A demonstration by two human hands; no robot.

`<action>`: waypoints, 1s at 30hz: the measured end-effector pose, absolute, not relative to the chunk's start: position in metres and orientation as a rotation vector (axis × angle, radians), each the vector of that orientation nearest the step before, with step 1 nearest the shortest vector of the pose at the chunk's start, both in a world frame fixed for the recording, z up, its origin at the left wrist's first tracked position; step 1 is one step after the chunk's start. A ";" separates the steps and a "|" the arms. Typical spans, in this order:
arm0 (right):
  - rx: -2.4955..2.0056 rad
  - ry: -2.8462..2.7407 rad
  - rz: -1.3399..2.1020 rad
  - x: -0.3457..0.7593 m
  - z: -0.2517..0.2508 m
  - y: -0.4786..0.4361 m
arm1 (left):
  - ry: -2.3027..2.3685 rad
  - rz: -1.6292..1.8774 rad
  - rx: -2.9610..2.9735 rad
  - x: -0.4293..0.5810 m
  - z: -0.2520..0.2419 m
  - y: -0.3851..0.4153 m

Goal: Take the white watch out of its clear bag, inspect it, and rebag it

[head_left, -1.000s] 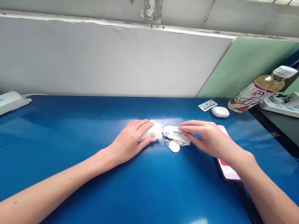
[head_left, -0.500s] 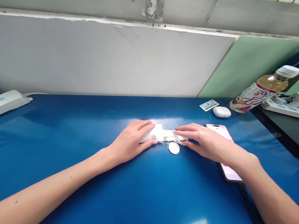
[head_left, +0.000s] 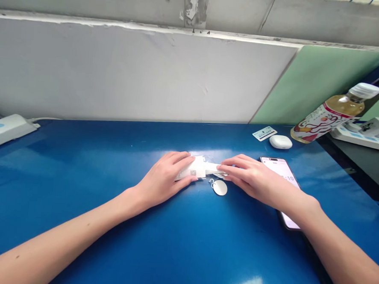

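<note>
Over the last second the person's right hand (head_left: pixel 250 175) has drifted left, baring the top corner of the black-edged rectangular phone (head_left: pixel 274 166), where dark digits now show on the screen. The flat white strap (head_left: pixel 211 168), looped loosely earlier, has become one narrow band pinched by the fingers

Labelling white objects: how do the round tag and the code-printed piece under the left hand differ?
The round tag is a disc; the code-printed piece has straight edges. The tag's face looks plain; the piece bears a small square code. The tag shows whole; the left hand partly covers the piece. Both look whitish.
</note>
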State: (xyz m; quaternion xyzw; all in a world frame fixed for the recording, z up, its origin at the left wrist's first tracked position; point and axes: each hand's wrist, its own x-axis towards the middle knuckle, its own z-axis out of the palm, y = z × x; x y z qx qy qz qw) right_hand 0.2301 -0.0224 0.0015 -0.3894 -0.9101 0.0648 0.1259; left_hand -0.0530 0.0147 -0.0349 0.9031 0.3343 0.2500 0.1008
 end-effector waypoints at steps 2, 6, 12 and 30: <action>-1.106 -2.662 0.140 0.225 0.002 -0.023 | 0.995 0.741 2.662 -0.054 -0.036 0.015; -1.039 -2.694 0.038 0.215 -0.004 -0.026 | 0.944 0.726 2.698 -0.055 -0.038 0.016; -1.121 -2.678 0.003 0.214 -0.006 -0.031 | 0.979 0.709 2.699 -0.053 -0.038 0.015; -1.182 -2.482 0.585 0.202 -0.008 -0.036 | 0.954 0.731 2.675 -0.052 -0.035 0.015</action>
